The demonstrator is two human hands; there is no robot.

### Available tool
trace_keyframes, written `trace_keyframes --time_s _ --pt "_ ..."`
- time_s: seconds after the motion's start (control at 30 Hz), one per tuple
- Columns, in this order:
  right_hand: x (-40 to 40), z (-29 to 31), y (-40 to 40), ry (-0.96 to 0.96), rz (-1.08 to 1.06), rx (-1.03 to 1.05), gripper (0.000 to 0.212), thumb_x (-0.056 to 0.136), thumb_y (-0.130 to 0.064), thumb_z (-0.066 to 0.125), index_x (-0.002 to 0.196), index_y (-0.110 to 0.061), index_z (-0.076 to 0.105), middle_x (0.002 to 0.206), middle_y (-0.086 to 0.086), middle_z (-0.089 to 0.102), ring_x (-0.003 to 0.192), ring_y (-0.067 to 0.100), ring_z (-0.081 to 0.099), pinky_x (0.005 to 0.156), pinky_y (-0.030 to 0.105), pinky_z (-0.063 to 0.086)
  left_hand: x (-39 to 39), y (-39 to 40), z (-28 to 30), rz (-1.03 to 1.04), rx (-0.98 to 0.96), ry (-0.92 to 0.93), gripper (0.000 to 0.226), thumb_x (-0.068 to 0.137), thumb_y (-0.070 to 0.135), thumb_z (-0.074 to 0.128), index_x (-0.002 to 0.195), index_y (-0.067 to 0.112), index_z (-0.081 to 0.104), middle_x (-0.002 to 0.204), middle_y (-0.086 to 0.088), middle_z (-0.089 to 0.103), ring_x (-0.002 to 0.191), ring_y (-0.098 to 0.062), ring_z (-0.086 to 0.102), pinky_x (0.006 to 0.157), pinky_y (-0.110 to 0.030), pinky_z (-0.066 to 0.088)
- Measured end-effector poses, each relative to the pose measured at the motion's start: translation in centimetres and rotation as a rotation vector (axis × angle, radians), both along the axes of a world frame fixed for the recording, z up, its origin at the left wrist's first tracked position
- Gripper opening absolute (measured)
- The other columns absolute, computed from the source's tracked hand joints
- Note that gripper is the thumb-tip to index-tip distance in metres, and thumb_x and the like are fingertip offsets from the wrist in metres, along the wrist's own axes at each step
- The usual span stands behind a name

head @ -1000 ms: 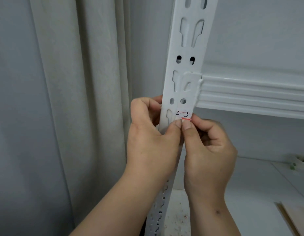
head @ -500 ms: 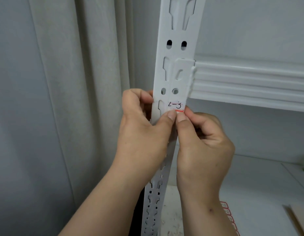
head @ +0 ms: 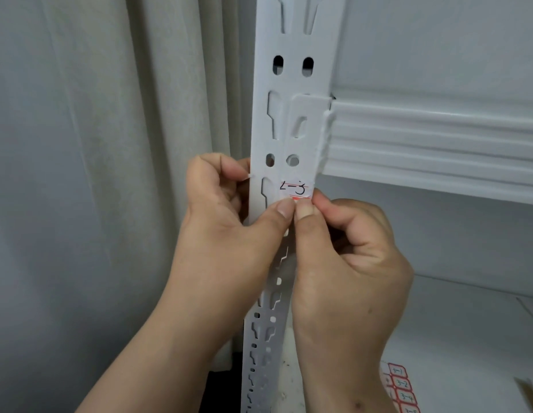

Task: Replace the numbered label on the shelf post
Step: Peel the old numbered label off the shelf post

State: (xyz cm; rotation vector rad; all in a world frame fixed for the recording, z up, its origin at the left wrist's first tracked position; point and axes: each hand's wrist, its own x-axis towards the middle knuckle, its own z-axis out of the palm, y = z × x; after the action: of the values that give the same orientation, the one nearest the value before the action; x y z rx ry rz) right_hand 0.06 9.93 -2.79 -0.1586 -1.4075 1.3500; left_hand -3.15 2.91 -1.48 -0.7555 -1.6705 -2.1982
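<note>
A white perforated shelf post runs up the middle of the head view. A small white label with a red edge and handwritten digits sits on the post just below the beam bracket. My left hand wraps around the post from the left, its thumb tip pressing at the label's lower edge. My right hand has curled fingers, and its thumb tip meets the left thumb at the label's red bottom edge. Whether the label's edge is lifted off the post cannot be told.
A white ribbed shelf beam hooks into the post at the right. Below it lies a white shelf board with a sheet of red-bordered numbered labels at its front. A pale curtain hangs to the left.
The view has tilted down slightly, bringing the label sheet on the lower shelf into sight. Both thumbs stay at the label's bottom edge; the hands have hardly moved on the post.
</note>
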Motion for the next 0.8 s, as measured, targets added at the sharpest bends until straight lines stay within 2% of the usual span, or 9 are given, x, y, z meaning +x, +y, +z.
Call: trace_keyframes --time_s 0.2,0.37,0.57,0.67,0.8 --pt "0.5 -0.1 0.8 -0.036 0.1 -0.01 0.006 0.075 -0.021 0.072 0.078 -0.027 0.073 0.083 -0.007 0.067 0.076 0.009 0.068 0.067 0.013 0.049 0.2 0.1 -0.1 0.037 -0.036 0.004 0.037 0.073 0.013 0.066 0.083 0.042 0.045 0.093 0.011 0.07 0.095 -0.015 0.07 0.082 -0.035 0.052" --pt "0.5 0.0 0.8 -0.057 0.103 -0.009 0.009 0.074 -0.02 0.072 0.079 -0.027 0.075 0.082 -0.009 0.067 0.074 0.004 0.067 0.065 0.006 0.045 0.1 0.1 -0.1 0.014 -0.022 0.003 0.037 0.074 0.01 0.065 0.084 0.04 0.045 0.097 0.012 0.071 0.096 -0.013 0.07 0.082 -0.033 0.052" --pt "0.8 0.6 0.9 -0.063 0.106 -0.031 0.005 0.073 -0.022 0.072 0.07 -0.025 0.074 0.078 -0.008 0.067 0.068 0.001 0.065 0.059 0.004 0.043 -0.2 0.1 -0.2 -0.006 -0.007 0.012 0.039 0.074 0.011 0.066 0.082 0.044 0.045 0.094 0.014 0.069 0.094 -0.015 0.07 0.079 -0.035 0.054" --pt "0.9 0.8 0.7 -0.073 0.075 -0.037 0.007 0.072 -0.023 0.072 0.067 -0.027 0.072 0.076 -0.009 0.067 0.067 0.001 0.065 0.059 0.003 0.042 -0.2 0.0 -0.3 -0.024 -0.013 0.021 0.037 0.075 0.011 0.064 0.088 0.036 0.041 0.098 0.012 0.068 0.096 -0.015 0.07 0.077 -0.03 0.053" --pt "0.8 1.0 0.3 -0.099 0.038 -0.061 0.016 0.075 -0.019 0.077 0.061 -0.023 0.07 0.076 -0.008 0.07 0.067 0.001 0.065 0.058 0.005 0.042 -0.2 -0.1 -0.3 -0.022 -0.032 0.024 0.037 0.077 0.013 0.066 0.086 0.039 0.042 0.102 0.007 0.068 0.095 -0.016 0.07 0.076 -0.03 0.055"
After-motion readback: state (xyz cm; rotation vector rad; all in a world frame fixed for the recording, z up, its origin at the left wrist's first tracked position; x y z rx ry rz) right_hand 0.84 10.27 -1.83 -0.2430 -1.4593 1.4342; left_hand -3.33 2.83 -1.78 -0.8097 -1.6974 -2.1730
